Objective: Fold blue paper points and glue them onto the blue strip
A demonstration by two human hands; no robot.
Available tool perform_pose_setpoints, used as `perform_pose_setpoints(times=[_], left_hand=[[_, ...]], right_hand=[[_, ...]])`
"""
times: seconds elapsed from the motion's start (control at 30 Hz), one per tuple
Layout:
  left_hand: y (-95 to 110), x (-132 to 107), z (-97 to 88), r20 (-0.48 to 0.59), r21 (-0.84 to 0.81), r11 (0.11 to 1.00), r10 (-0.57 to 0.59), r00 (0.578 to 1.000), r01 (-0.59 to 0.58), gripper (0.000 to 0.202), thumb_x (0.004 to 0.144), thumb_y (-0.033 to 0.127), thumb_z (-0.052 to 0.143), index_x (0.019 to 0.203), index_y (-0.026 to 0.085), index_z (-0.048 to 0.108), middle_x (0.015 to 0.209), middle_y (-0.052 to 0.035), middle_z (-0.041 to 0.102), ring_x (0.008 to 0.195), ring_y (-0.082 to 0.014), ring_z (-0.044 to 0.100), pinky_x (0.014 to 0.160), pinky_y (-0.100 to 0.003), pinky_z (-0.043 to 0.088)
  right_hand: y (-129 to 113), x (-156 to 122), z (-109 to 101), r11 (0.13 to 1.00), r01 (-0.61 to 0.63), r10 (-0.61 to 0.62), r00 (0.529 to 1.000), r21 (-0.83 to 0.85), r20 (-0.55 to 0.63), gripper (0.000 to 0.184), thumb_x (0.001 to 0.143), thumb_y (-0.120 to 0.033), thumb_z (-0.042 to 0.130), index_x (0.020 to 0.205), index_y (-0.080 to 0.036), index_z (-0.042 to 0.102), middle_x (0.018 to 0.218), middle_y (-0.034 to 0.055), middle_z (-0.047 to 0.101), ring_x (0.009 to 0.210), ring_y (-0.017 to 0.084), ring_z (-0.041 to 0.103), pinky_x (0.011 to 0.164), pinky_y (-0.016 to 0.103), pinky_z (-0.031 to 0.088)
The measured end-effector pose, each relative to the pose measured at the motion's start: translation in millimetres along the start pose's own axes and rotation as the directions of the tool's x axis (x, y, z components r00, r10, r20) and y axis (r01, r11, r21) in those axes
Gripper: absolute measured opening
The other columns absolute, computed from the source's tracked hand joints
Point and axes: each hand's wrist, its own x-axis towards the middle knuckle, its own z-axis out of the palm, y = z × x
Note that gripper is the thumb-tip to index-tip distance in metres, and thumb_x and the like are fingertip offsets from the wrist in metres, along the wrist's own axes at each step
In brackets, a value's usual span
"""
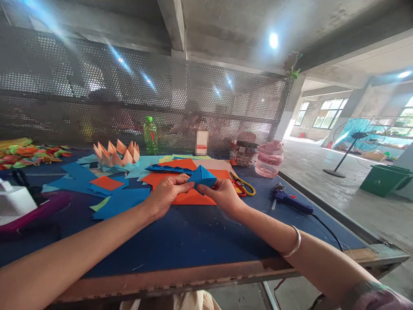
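Note:
Between my two hands I hold a folded piece of blue paper (202, 175), peaked like a small pyramid, above the table. My left hand (169, 191) pinches its left corner between thumb and fingers. On the other side, my right hand (224, 193) grips the right corner, its thumb along the front edge. Orange paper sheets (185, 198) lie flat under the hands. Just behind is a row of folded blue paper pieces (171, 168). Scissors (245, 185) with yellow and red handles rest beside my right hand.
Blue sheets (124, 202) and a peach folded-paper ring (116, 154) lie left. A green bottle (150, 135) stands by the mesh partition (135, 94). Rightward are a pink-tinted jug (269, 159), a woven basket (242, 153) and a corded glue gun (292, 201) near the table edge.

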Motion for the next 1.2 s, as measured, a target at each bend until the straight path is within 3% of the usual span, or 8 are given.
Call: perform_pose_setpoints(times=[0.27,0.47,0.57,0.7,0.87,1.07,1.2], left_hand=[[-5.2,2.5,-3.4,-0.005,-0.074,0.997,-0.034,0.999,0.033,0.022,0.065,0.039,0.074,0.065,0.018,0.068,0.071,0.0017,0.052,0.07,-0.0132,0.044,0.07,-0.026,0.033],[-3.5,4.1,0.0,-0.129,-0.036,0.993,-0.115,0.985,0.111,0.027,0.056,0.04,0.078,0.059,0.017,0.065,0.059,0.0033,0.051,0.059,-0.011,0.039,0.06,-0.025,0.03],[-2.5,3.8,-0.2,-0.139,-0.028,0.992,-0.123,0.983,0.12,0.027,0.055,0.04,0.078,0.054,0.017,0.063,0.055,0.0044,0.049,0.055,-0.0101,0.038,0.058,-0.025,0.029],[-0.3,3.5,-2.4,-0.125,-0.052,0.989,-0.147,0.981,0.142,0.023,0.055,0.038,0.079,0.059,0.018,0.067,0.059,0.0024,0.057,0.057,-0.011,0.045,0.059,-0.024,0.034],[-0.2,3.2,-2.5,-0.113,-0.119,0.969,-0.232,0.966,0.218,0.023,0.055,0.037,0.08,0.066,0.019,0.071,0.067,0.0002,0.063,0.065,-0.0133,0.053,0.066,-0.026,0.04],[-3.5,4.8,-4.4,-0.074,-0.153,0.968,-0.21,0.975,0.197,0.021,0.059,0.033,0.079,0.074,0.019,0.073,0.074,0.0002,0.069,0.069,-0.0126,0.058,0.072,-0.027,0.043],[-2.0,6.3,-8.2,-0.058,-0.194,0.951,-0.254,0.965,0.239,0.024,0.063,0.031,0.077,0.082,0.018,0.072,0.079,-0.0012,0.072,0.069,-0.0132,0.062,0.075,-0.029,0.048]], right_hand=[[-1.2,-1.2,-0.4,0.999,0.015,-0.015,1.0,0.044,-0.002,0.024,0.068,-0.038,0.071,0.071,-0.014,0.071,0.064,-0.0016,0.061,0.057,0.009,0.043,0.058,0.025,0.034],[3.6,-0.1,-0.6,1.0,-0.011,0.011,0.999,-0.01,-0.046,0.028,0.067,-0.041,0.07,0.072,-0.014,0.07,0.062,-0.0018,0.06,0.055,0.009,0.041,0.057,0.024,0.032],[2.3,-1.1,-0.3,0.998,-0.025,0.023,0.999,-0.059,-0.042,0.029,0.068,-0.042,0.069,0.068,-0.014,0.069,0.059,-0.0025,0.056,0.054,0.008,0.038,0.055,0.024,0.03],[-1.6,-2.6,0.1,0.99,-0.023,0.018,0.999,-0.14,-0.035,0.027,0.072,-0.039,0.062,0.061,-0.015,0.064,0.052,-0.0045,0.047,0.051,0.008,0.034,0.052,0.024,0.026],[0.2,-1.8,-0.4,0.989,-0.032,0.025,0.998,-0.143,-0.049,0.026,0.073,-0.039,0.059,0.06,-0.016,0.061,0.054,-0.0031,0.051,0.054,0.01,0.041,0.056,0.025,0.031],[4.5,-0.9,-1.2,0.993,0.009,-0.008,1.0,-0.119,0.012,0.03,0.076,-0.045,0.059,0.072,-0.016,0.063,0.064,-0.0015,0.056,0.06,0.011,0.046,0.058,0.025,0.036],[4.1,1.9,-3.7,0.989,0.116,-0.12,0.992,-0.09,-0.046,0.036,0.077,-0.04,0.06,0.103,-0.017,0.057,0.079,0.0011,0.062,0.072,0.013,0.054,0.064,0.025,0.042]])
